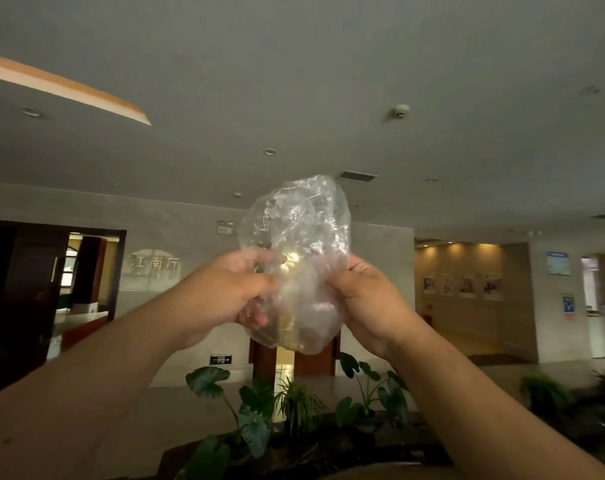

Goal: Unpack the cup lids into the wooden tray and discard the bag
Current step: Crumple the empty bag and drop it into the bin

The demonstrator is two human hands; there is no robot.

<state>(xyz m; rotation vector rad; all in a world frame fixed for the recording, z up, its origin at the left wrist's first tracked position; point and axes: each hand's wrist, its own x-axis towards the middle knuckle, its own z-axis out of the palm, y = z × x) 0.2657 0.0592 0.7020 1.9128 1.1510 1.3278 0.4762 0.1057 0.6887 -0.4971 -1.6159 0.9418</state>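
Lobby ceiling fills the frame; at centre my left hand (pixel 240 292) and right hand (pixel 360 299) pinch the crumpled clear plastic bag (pixel 296 244). With no bin in view, I risk dropping it.

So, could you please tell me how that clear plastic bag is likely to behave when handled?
The clear plastic bag looks thin and crinkled, so probably floppy and very light. Its glossy film may be slippery. The left hand and right hand pinch it from either side, which suggests it holds no shape alone.
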